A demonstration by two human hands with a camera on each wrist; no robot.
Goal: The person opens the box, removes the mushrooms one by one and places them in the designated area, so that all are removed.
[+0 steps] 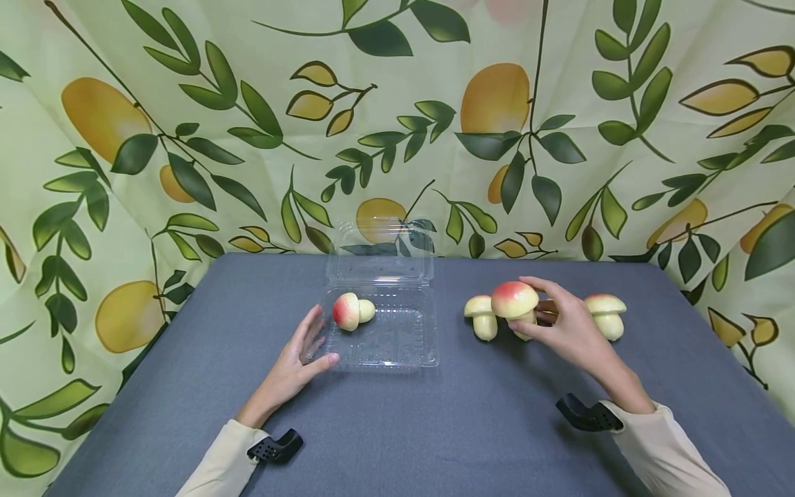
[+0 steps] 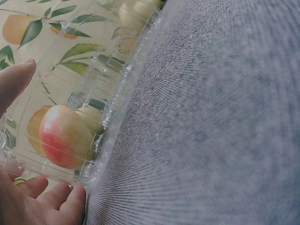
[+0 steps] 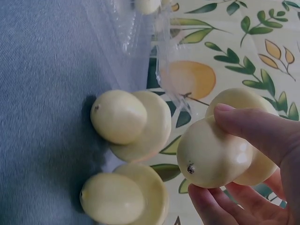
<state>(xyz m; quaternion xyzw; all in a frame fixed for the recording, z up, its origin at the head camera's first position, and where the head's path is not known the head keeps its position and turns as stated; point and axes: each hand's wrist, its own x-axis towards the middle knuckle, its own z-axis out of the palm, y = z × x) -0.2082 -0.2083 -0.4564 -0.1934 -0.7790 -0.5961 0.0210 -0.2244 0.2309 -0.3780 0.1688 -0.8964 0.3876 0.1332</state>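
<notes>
A mushroom point(image 1: 515, 299) with a red-blushed cream cap is held above the table by my right hand point(image 1: 568, 324). In the right wrist view, thumb and fingers pinch its pale, rounded stem point(image 3: 211, 152). On the table beside it stands another mushroom point(image 1: 483, 317), and a further mushroom point(image 1: 606, 316) is partly covered by the hand. My left hand point(image 1: 292, 362) spreads its fingers and thumb at the left side of a clear plastic clamshell box point(image 1: 397, 345). Inside that box, near its left wall, one mushroom point(image 1: 350, 312) lies on its side.
The box's raised clear lid point(image 1: 380, 252) leans back toward a curtain point(image 1: 397, 103) printed with leaves and fruit. A grey-blue cloth point(image 1: 410, 428) covers the table. Black wrist straps point(image 1: 276, 446) sit at both cuffs.
</notes>
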